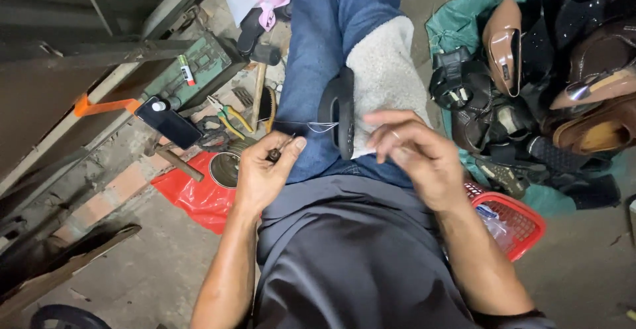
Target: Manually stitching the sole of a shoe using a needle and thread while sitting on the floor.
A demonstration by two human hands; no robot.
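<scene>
A fleece-lined slipper [381,77] with a black sole edge [339,111] lies on my lap, across my blue jeans. My left hand [264,173] grips a small dark-handled awl [275,153], its tip pointing toward the sole. A thin white thread [317,127] runs from the awl to the sole edge. My right hand [414,153] hovers just right of the sole, fingers curled and slightly blurred; whether it pinches the thread end is unclear.
A pile of shoes [550,84] lies on a green sheet at the right, with a red basket [513,216] below it. At the left sit a phone [167,121], pliers [232,117], a hammer [260,84], a tin can [225,168], red plastic [192,196] and a green metal box [195,70].
</scene>
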